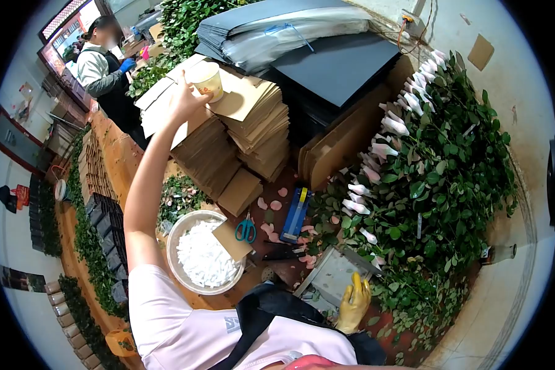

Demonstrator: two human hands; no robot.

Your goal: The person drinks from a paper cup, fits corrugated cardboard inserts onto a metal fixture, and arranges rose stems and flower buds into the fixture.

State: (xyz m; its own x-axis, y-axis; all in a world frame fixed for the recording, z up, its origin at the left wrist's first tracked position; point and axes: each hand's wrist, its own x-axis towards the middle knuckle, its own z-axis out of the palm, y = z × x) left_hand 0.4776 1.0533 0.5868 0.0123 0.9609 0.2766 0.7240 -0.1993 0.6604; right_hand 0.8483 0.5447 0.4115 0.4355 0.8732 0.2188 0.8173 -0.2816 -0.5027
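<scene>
My bare left hand (185, 100) reaches out to a patterned paper cup (207, 80) on top of the stacked cardboard sheets (246, 102). Its thumb and fingers are around the near side of the cup; part of the grip is hidden. In a yellow glove, my right hand (354, 303) is low beside a grey metal tray (333, 277). Its fingers are stretched out and nothing shows in them. Teal-handled scissors (246, 230) lie by a round white basin (174, 262) of small white pieces, with a cardboard piece (231, 240) over its rim.
Pale pink roses (396, 126) with leafy stems (425, 209) are piled along the right wall. A blue and yellow tool (296, 214) lies among fallen petals. Dark sheets (339, 71) are stacked behind. A person in a dark apron (114, 92) stands at the far left.
</scene>
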